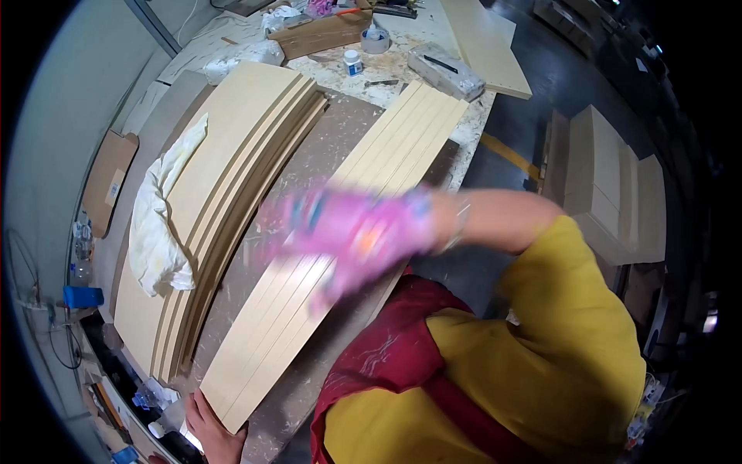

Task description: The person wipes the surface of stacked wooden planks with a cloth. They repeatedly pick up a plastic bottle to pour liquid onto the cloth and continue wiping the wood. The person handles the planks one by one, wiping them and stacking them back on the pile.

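Several long, narrow light-wood boards (270, 332) lie side by side, slanting across the work table. At their near end, my bare left hand (215, 433) grips the end corner, fingers on one side and thumb on the other. My right hand (355, 232), in a pink patterned glove, is over the middle of the boards and smeared by motion. Its fingers cannot be made out, nor whether it holds anything. To the left is a stack of wider light panels (247, 93), with a crumpled white cloth (158, 224) on top.
Toward the far end of the table are a plastic-wrapped block (444, 71) with a dark pen-like tool on it, a small white bottle (352, 63), a tape roll (376, 42) and a brown cardboard piece (321, 35). More panels (610, 185) are stacked on the right, beyond the table edge.
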{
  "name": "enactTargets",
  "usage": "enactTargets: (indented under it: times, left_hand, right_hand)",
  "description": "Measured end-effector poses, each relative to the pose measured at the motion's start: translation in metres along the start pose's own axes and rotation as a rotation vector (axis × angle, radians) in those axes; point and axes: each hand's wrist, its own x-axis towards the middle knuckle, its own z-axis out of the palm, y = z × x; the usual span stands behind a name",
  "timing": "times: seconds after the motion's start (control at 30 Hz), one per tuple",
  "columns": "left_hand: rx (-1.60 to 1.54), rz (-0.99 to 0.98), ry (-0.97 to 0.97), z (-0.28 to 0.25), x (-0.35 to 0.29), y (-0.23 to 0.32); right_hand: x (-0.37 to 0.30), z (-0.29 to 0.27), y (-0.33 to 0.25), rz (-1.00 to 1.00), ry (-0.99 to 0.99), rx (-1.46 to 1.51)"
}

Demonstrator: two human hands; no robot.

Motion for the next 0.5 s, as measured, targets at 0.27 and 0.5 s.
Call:
enactTargets:
  times: [0.27, 0.5]
  left_hand:
    - [-0.044, -0.145, -0.015, 0.001, -0.004, 0.022]
    - [-0.058, -0.111, 0.016, 0.005, 0.007, 0.040]
  right_hand:
    - [-0.178, -0.112, 0.161, 0.664, 0.888, 0.846]
    - [-0.158, -0.076, 0.164, 0.529, 0.454, 1.069]
